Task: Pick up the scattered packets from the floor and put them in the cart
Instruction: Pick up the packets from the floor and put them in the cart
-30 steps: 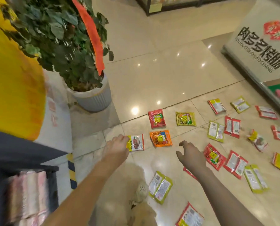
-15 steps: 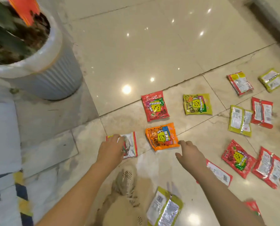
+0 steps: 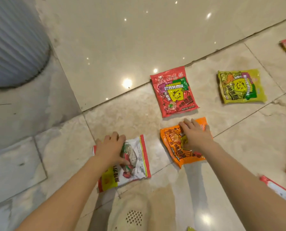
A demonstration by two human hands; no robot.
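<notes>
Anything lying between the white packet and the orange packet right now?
No. In the head view, only bare floor tile separates the white packet from the orange packet.

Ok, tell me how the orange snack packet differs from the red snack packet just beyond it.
The orange foil snack packet has the right hand laid over it; the red foil snack packet lies untouched. The orange one sits nearer the person, the red one farther out. The orange one's print is partly hidden by the hand; the red one's print shows in full. Both lie face up on the tiled floor.
</notes>
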